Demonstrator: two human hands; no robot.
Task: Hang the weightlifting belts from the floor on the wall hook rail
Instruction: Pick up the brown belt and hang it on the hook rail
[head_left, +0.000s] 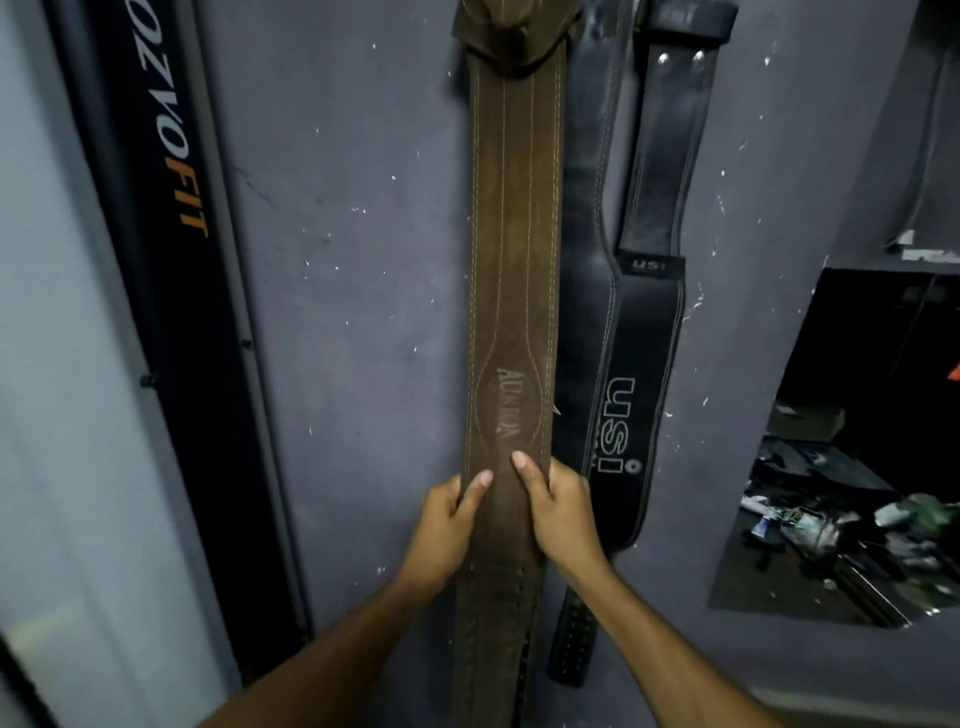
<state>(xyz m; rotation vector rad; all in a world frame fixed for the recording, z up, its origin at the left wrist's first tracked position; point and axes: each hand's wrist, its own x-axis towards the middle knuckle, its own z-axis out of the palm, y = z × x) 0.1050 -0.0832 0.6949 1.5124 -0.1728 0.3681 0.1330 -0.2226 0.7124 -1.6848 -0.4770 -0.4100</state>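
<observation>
A long brown suede belt (511, 260) hangs flat against the grey wall, its top folded over at the upper edge of the head view. My left hand (447, 525) grips its left edge and my right hand (558, 512) grips its right edge, thumbs lying on the front just below the embossed logo. Right of it hangs a black leather belt (631, 374) with white "USI" lettering, and another black belt (587, 218) sits partly behind the brown one. The hook rail itself is out of view above.
A black panel (171, 249) with orange "FIT" lettering leans on the wall at the left. At the right, a dark wall recess (852, 467) holds cluttered items. Bare grey wall (353, 312) lies between the panel and the belts.
</observation>
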